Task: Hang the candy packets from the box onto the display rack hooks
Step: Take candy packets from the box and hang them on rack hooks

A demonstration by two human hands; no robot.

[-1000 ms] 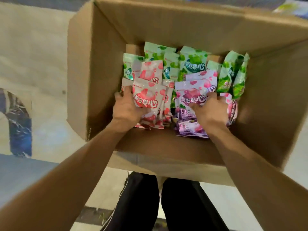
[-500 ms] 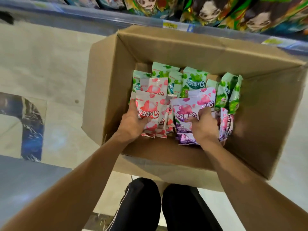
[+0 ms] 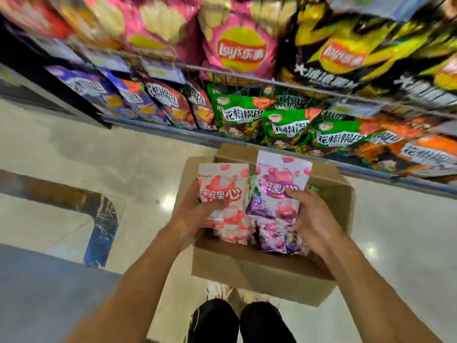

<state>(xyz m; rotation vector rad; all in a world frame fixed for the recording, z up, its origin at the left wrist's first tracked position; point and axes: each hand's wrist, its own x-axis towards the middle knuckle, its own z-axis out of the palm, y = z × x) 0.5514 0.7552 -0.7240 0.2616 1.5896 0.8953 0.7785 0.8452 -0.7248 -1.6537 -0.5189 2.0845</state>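
Note:
A brown cardboard box (image 3: 259, 271) stands on the floor in front of me. My left hand (image 3: 195, 211) grips a stack of pink-and-white candy packets (image 3: 223, 191), lifted above the box. My right hand (image 3: 311, 219) grips a stack of purple-and-pink candy packets (image 3: 277, 191) beside them, thumb across the front packet. Both stacks fan out downward and hide most of the box's inside. A sliver of a green packet (image 3: 312, 189) shows behind my right hand. No display hooks can be made out.
Shelves ahead hold snack bags: green bags (image 3: 284, 125) on the low shelf, pink crisps bags (image 3: 237, 45) and black-yellow ones (image 3: 346, 53) above, blurred. A shiny tiled floor (image 3: 99, 154) lies to the left. My dark trouser legs (image 3: 242, 323) are below the box.
Both hands have lifted their packet stacks up out of the box. The view has tilted upward, bringing the snack shelves into sight.

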